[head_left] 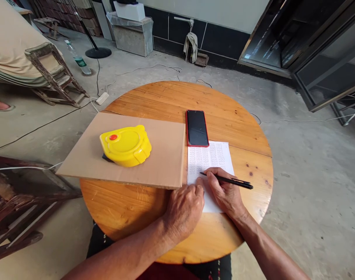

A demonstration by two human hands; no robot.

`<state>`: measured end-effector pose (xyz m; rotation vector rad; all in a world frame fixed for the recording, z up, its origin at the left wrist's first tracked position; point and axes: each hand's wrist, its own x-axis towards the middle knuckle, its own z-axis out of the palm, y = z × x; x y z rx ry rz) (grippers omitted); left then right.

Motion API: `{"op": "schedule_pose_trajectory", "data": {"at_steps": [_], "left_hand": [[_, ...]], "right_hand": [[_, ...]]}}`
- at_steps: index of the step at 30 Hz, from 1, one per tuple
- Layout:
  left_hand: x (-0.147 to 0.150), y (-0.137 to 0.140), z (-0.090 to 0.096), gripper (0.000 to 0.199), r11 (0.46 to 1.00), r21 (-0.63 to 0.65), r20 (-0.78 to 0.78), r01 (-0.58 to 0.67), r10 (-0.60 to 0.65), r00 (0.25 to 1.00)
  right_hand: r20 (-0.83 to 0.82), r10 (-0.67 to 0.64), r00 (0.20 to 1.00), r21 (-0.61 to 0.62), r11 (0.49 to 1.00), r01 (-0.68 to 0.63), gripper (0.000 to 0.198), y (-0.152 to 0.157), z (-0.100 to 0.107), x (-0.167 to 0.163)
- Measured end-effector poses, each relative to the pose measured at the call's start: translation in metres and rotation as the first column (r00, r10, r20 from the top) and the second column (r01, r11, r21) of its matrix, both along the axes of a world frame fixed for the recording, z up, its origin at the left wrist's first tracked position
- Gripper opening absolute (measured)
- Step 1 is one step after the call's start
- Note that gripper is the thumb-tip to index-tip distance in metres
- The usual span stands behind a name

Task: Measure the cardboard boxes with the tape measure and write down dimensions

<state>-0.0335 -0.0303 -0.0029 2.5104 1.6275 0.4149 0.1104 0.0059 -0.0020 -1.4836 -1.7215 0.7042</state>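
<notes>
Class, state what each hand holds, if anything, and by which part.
The right hand holds the black pen near its writing tip. The left hand, partly on the paper, shows nothing held.

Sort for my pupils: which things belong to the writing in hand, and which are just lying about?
In use:
black pen, in the right hand
sheet of paper, under the pen, left hand at its edge

Apparently lying about:
red-cased smartphone, overlapping the sheet
yellow tape-measure-like case, on cardboard
plastic bottle, on the floor
</notes>
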Motion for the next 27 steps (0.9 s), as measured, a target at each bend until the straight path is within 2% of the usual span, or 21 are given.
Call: {"op": "schedule_pose_trajectory", "data": {"at_steps": [18, 27], "left_hand": [[-0.0006, 0.0000, -0.0008, 0.017, 1.000, -0.025, 0.006, 0.002, -0.002, 1.000], [-0.0004, 0.0003, -0.0004, 0.025, 1.000, -0.004, -0.004, 0.006, -0.006, 1.000]], "right_hand": [[0.033, 0.014, 0.999, -0.008, 1.000, -0.013, 0.019, 0.0000, -0.0006, 0.0005], [0.061, 0.006, 0.998, 0.028, 1.000, -0.008, 0.019, 0.0007, -0.0003, 0.0000]]}}
